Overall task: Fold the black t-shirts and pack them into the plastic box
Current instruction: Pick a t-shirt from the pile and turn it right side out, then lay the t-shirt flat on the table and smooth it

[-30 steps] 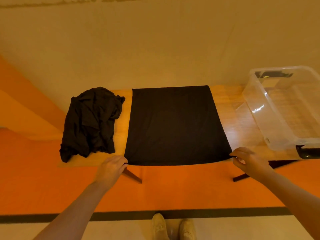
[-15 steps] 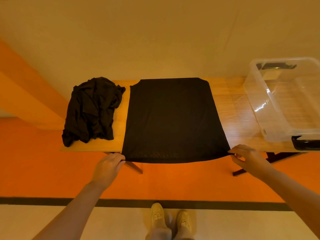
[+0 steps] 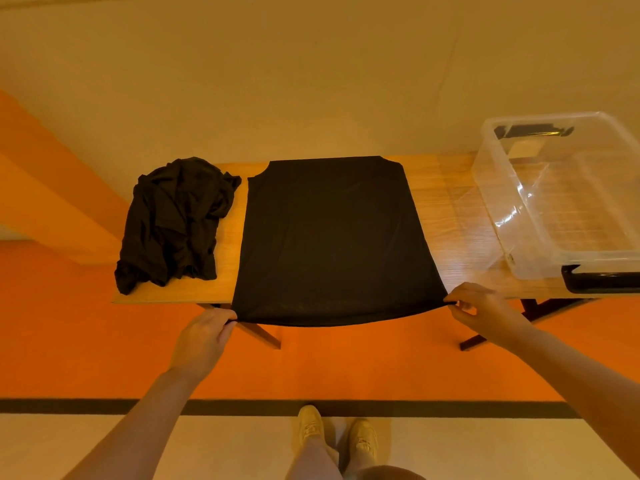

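A black t-shirt (image 3: 332, 237) lies spread flat across the middle of the wooden table (image 3: 450, 216), its near hem hanging just past the table's front edge. My left hand (image 3: 204, 337) pinches the near left corner of that hem. My right hand (image 3: 485, 310) pinches the near right corner. A crumpled pile of black t-shirts (image 3: 176, 220) sits at the left end of the table. The clear plastic box (image 3: 568, 195) stands at the right end, with nothing in it and a black clip on its near rim.
The table stands against a beige wall over an orange floor, with dark legs showing under its front edge. A dark line crosses the floor in front of my feet (image 3: 336, 434). Bare wood shows between the shirt and the box.
Both hands have drawn the shirt's near hem toward me, past the table's front edge. The shirt's far edge slid nearer, and its neckline curve now shows at the back left.
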